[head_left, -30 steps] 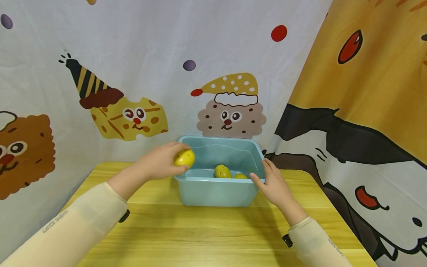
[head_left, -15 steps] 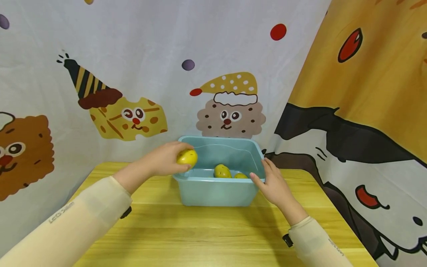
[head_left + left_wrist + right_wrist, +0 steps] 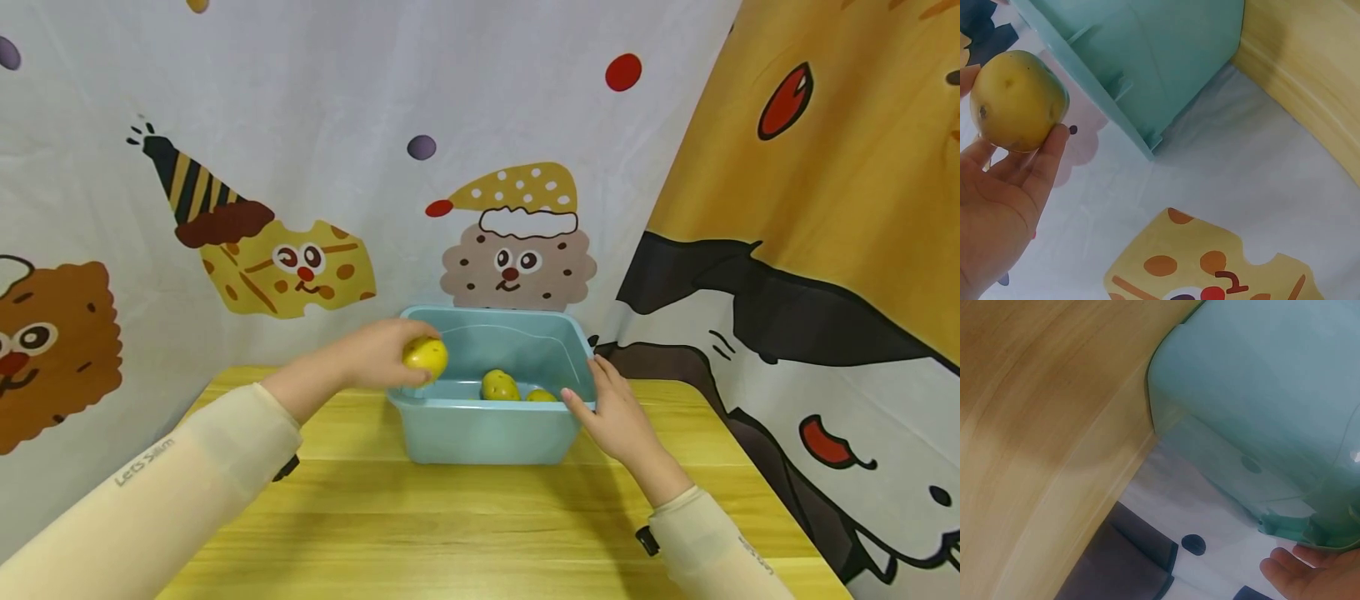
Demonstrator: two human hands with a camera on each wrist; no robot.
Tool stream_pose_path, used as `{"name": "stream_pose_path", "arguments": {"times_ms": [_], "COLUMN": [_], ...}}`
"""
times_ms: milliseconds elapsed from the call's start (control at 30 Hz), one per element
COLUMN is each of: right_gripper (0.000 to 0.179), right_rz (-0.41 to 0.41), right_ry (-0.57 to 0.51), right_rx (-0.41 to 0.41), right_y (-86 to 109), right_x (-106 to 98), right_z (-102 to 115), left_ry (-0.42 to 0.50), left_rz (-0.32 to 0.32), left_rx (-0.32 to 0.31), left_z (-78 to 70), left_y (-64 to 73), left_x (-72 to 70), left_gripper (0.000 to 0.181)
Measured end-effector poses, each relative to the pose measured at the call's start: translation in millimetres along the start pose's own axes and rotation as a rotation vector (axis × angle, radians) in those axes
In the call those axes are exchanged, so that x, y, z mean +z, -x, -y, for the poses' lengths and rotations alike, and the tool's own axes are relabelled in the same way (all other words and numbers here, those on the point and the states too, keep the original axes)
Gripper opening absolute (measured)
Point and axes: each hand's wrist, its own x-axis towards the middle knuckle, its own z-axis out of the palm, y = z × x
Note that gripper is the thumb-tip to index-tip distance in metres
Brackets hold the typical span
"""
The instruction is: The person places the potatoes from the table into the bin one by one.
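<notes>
My left hand (image 3: 375,354) grips a yellow potato (image 3: 426,358) between thumb and fingers, over the left end of a light blue plastic tub (image 3: 487,433). In the left wrist view the potato (image 3: 1019,103) shows small eyes in its skin and appears beside the tub's rim (image 3: 1085,75). Inside the tub lie two more potatoes; one (image 3: 500,385) shows well, while the other (image 3: 542,396) is mostly hidden by the front wall. My right hand (image 3: 618,412) rests at the tub's right front corner, its fingers extended along the rim.
The tub stands on a light wood-grain table (image 3: 450,533), near its back edge. Behind it hangs a white cloth (image 3: 315,100) printed with cartoon figures, and a printed cloth (image 3: 840,192) also hangs at the right.
My left hand has moved slightly right with the potato, further over the tub. The right hand, the tub and the potatoes inside it have stayed in place.
</notes>
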Motion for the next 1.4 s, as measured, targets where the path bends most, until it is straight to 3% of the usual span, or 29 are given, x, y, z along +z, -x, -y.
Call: {"name": "stream_pose_path", "arguments": {"times_ms": [133,500,867,1400], "right_gripper": [0.086,0.081,0.087,0.088], "right_rz": [-0.002,-0.005,0.000,0.000], "right_ry": [0.001,0.003,-0.004,-0.001], "right_rx": [0.001,0.001,0.006,0.007], "right_y": [-0.1,-1.1,-0.5,-0.5], "right_x": [-0.3,0.3,-1.4,-1.1], "right_z": [0.2,0.8,1.7,1.5], "left_ry": [0.017,0.022,0.050,0.118], "left_rz": [0.027,0.157,0.253,0.326], "left_rx": [0.009,-0.071,-0.113,-0.202], "left_z": [0.0,-7.1,-8.9,-8.3], "left_y": [-2.8,-10.9,-21.5,-35.5], "left_x": [-4.0,-13.1,-19.3,-19.2], "left_gripper": [0.058,0.059,0.061,0.063]}}
